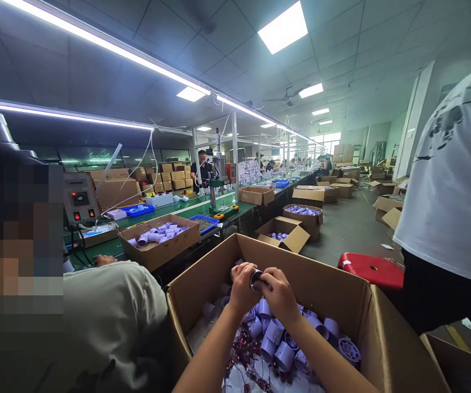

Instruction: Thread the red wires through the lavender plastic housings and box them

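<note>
On the left sits a person (116, 311) in pale clothes, and that person's hand (106, 260) is by the green table (110, 250). A gray box with red lights (80, 199) stands on the table. Next comes a small brown box (173, 251) with purple pieces in it, and just right of it is a blue tray (209, 228).

In the middle, near us, is a big brown box (321, 273). Over it, the left hand (242, 285) is curled closed around a purple tube (255, 280). The right hand (278, 292) is half curled, with its fingertips at the tube's open end; I cannot tell if it grips tightly. Below the hands lie red bits (245, 349) and, to their right, more purple tubes (272, 338).

Farther right is a red stool (358, 266), then someone in a white shirt (452, 180).
</note>
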Demonstrator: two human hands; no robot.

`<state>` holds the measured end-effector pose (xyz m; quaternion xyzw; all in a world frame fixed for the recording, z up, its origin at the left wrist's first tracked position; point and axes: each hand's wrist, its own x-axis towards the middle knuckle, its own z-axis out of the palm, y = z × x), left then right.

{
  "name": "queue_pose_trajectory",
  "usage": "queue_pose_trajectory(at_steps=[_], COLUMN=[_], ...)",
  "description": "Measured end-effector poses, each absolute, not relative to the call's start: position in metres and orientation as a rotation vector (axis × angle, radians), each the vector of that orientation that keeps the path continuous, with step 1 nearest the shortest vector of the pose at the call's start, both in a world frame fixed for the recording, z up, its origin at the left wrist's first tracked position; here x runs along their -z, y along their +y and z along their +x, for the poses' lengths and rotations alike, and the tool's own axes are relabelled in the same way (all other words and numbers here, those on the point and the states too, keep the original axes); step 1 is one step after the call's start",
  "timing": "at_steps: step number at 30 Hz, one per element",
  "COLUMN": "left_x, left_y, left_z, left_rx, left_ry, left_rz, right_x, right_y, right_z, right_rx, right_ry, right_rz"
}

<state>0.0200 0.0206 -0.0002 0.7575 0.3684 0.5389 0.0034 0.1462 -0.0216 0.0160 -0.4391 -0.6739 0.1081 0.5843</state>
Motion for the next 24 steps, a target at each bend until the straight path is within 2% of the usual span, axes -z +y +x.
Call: queue_pose_trajectory(at_steps=[8,18,24], left_x=[-0.004,-0.006,0.004], left_y=[0.015,0.006,0.007], left_z=[0.022,0.026,0.026], left_rx=[-1.667,-1.492,-1.317], left_ry=[1.038,0.730,0.781], left_rz=[2.363,2.508,2.512], right_x=[-0.024,-0.017,-0.003], right_y=[-0.023,-0.013,-0.013], right_z=[0.150,0.164,0.158], right_rx=[-0.351,-0.742,-0.875], right_ry=[-1.505,-1.520,-1.516], right_rz=[-1.123,-1.320,-1.371])
